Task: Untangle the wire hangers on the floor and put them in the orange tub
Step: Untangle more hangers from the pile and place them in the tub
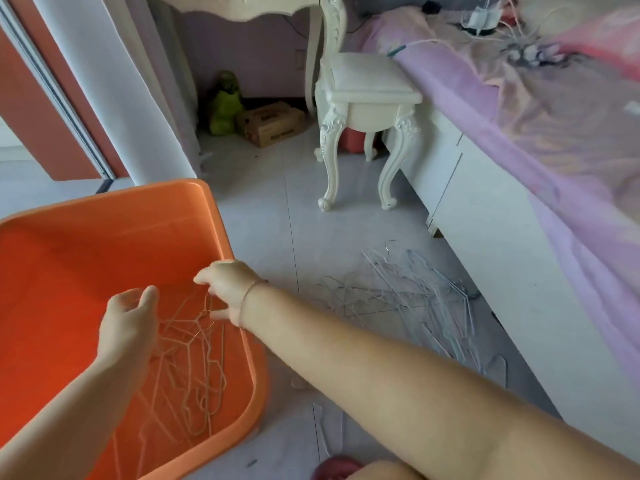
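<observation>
the orange tub (114,216) sits on the floor (263,202) at 8 o'clock in the view, tilted slightly toward the camera. a loose heap of wire hangers in the tub (188,362) lies against its near right corner. the left hand (128,322) hovers over the tub's inside with its back to the camera, thumb up and fingers relaxed, grasping nothing that shows. the right hand (227,285), with a thin bracelet (247,297) at the wrist, reaches across the tub's right rim at 9 o'clock from the arm. its fingers droop toward the top wire of the heap, and i cannot tell whether they pinch it or have let go. the tangled pile of hangers (415,299) lies on the floor at 4 o'clock, just beside the bed (519,109) base. a few stray hangers (327,433) lie at 6 o'clock. a white carved stool (367,84) stands at 12 o'clock, and a cardboard box (273,124) and a green bag (225,105) are under the table (242,6) at 11 o'clock.
</observation>
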The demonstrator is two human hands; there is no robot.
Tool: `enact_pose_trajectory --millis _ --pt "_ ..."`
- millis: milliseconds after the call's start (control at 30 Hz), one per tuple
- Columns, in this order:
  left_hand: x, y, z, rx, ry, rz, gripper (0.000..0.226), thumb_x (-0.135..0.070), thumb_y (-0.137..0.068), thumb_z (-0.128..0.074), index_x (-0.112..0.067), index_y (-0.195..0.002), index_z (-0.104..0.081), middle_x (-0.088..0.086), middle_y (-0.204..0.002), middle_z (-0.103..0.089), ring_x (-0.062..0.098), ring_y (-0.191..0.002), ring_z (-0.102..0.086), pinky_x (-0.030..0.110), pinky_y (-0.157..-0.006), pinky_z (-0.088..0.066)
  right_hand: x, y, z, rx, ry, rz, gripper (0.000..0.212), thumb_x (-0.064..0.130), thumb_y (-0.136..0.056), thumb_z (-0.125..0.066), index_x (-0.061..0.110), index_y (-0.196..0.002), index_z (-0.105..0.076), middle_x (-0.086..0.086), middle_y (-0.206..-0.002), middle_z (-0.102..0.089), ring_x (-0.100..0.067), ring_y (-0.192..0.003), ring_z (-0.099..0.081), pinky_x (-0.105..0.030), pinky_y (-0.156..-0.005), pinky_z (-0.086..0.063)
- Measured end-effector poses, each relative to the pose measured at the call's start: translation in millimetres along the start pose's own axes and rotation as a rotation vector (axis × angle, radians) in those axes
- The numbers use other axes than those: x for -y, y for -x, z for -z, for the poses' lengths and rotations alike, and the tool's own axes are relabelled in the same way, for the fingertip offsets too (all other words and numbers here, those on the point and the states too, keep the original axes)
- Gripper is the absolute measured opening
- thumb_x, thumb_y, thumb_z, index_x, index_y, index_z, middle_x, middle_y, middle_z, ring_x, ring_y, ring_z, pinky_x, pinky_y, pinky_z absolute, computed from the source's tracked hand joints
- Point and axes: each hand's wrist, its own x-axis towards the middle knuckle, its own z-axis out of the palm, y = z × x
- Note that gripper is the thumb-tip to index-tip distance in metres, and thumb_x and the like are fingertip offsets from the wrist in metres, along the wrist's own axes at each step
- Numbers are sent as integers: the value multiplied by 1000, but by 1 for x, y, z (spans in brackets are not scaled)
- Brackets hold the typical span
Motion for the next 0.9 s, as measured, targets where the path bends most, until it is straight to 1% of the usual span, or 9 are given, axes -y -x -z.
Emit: enact_pose_trajectory --millis 100,233,300,400,500,633,733,833,900 --pt "-45 21 -44 93 2 -185 27 -27 -91 -43 -21 -66 -48 7 -58 -44 20 -52 -39 29 -49 -30 -7 10 92 -74 -149 174 16 1 -91 -45 10 -99 -55 -4 -83 -54 -16 -78 -58 -27 -64 -50" --pt "-80 56 -125 188 90 -268 16 -22 -89 -46 -24 -94 -61 -2 -84 -59 20 -75 -53 28 -66 -36 -53 13 234 -420 -130 93 24 -4 -91 -42 11 -77 -55 -8 -72 -56 -15 -62 -54 -22 -55 -45" --pt "-84 83 -173 266 115 -260 20 -19 -91 -47 -20 -103 -63 -2 -94 -61 18 -86 -56 26 -73 -38 -94 9 296 -583 167 -78 30 -4 -90 -42 11 -66 -52 -14 -74 -53 -19 -61 -49 -26 -56 -41" --pt "-59 119 -247 435 142 -39 13 -16 -92 -46 -17 -91 -59 -3 -78 -59 17 -71 -54 27 -61 -38 -159 -2 358 -654 644 -324 30 9 -92 -43 9 -63 -49 -13 -86 -51 -19 -77 -48 -25 -56 -34" --pt "-6 139 -301 553 75 272 12 -14 -92 -44 -9 -89 -55 1 -69 -50 19 -69 -47 29 -58 -36 -214 -13 381 -666 666 -374 20 11 -87 -50 4 -70 -56 -12 -78 -51 -18 -75 -46 -24 -62 -31" --pt "52 149 -336 652 -19 529 34 -17 -92 -44 7 -116 -52 27 -108 -58 33 -95 -56 38 -87 -45 -246 -32 375 -705 518 -333 31 1 -80 -53 16 -59 -35 -3 -61 -36 -16 -64 -37 -26 -60 -28" --pt "60 150 -347 623 -22 488 34 -17 -92 -46 2 -119 -50 16 -112 -52 31 -94 -54 33 -80 -40 -251 -37 373 -812 426 -287 15 8 -82 -62 16 -87 -51 -3 -78 -53 -19 -78 -51 -23 -73 -36" --pt "53 147 -355 477 8 332 24 -10 -86 -49 -1 -108 -54 14 -106 -54 32 -92 -56 32 -74 -42 -248 -33 362 -895 484 -194 9 8 -83 -59 16 -80 -60 3 -72 -56 -19 -77 -54 -21 -66 -37" --pt "42 151 -358 588 51 296 14 -18 -89 -50 -8 -96 -57 6 -92 -58 24 -84 -55 29 -71 -41 -241 -26 348 -925 400 -72 7 9 -84 -60 14 -83 -65 4 -74 -61 -17 -76 -59 -18 -59 -39"
